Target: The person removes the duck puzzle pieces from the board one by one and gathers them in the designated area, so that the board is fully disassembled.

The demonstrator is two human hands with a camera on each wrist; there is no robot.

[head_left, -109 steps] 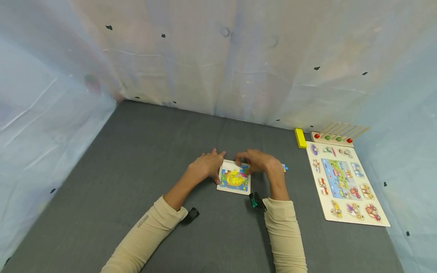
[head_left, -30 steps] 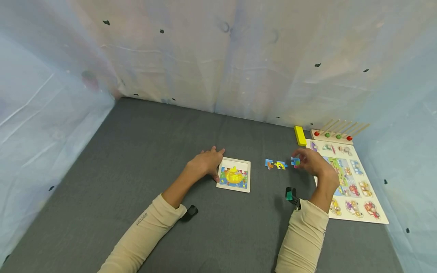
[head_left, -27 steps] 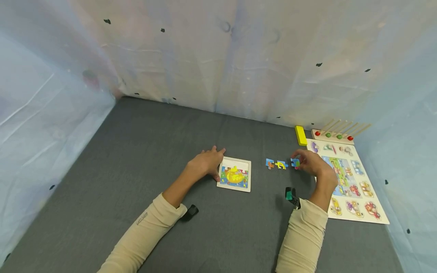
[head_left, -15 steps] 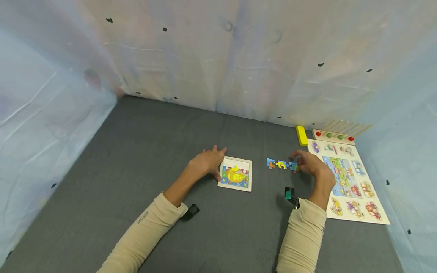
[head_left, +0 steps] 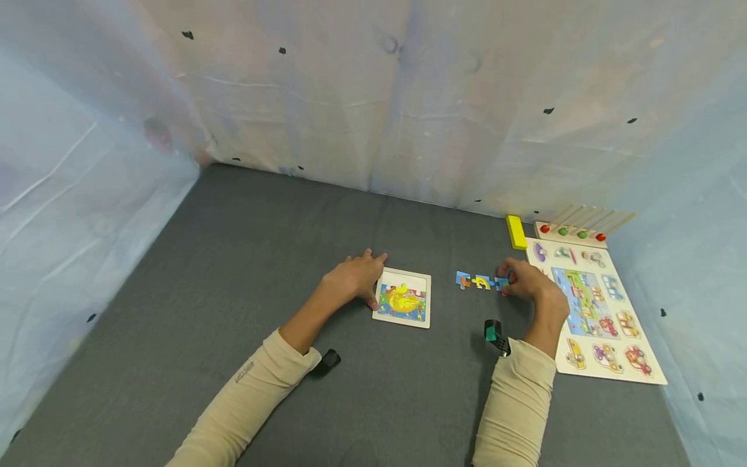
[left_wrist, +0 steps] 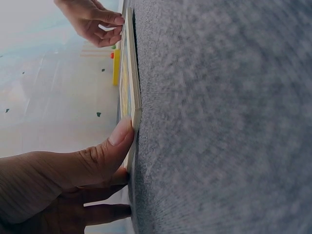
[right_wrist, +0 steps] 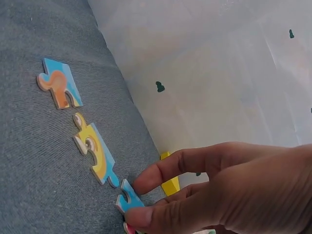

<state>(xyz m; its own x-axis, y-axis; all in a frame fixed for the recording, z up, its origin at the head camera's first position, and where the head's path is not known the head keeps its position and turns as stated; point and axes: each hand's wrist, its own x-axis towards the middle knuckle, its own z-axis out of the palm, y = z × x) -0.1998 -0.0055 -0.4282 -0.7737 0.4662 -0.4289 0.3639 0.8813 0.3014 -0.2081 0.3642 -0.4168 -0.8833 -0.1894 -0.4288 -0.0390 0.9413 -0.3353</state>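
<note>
My left hand (head_left: 352, 277) holds the left side of a small wooden jigsaw tray (head_left: 430, 299), which shows a yellow duck picture with a bare strip at the back. In the left wrist view its thumb (left_wrist: 119, 139) presses the tray's near corner. My right hand (head_left: 528, 280) is at a blue jigsaw piece (right_wrist: 127, 196), pinching it between thumb and index finger low over the table. Beside it, in a loose row to the left, lie a yellow-and-blue jigsaw piece (right_wrist: 97, 151) and an orange-and-blue jigsaw piece (right_wrist: 59, 85).
A large wooden picture board (head_left: 563, 353) lies at the right. Behind it stand a wooden rack (head_left: 572, 237) with upright sticks and red and green beads, and a yellow block (head_left: 516, 232). Pale sheeting (head_left: 327, 97) walls the grey table (head_left: 262, 220).
Earlier my right hand was over the tray; it moved right to the row and laid the blue piece down. Its fingers parted half a second ago, then closed on that piece. The left hand stays.
</note>
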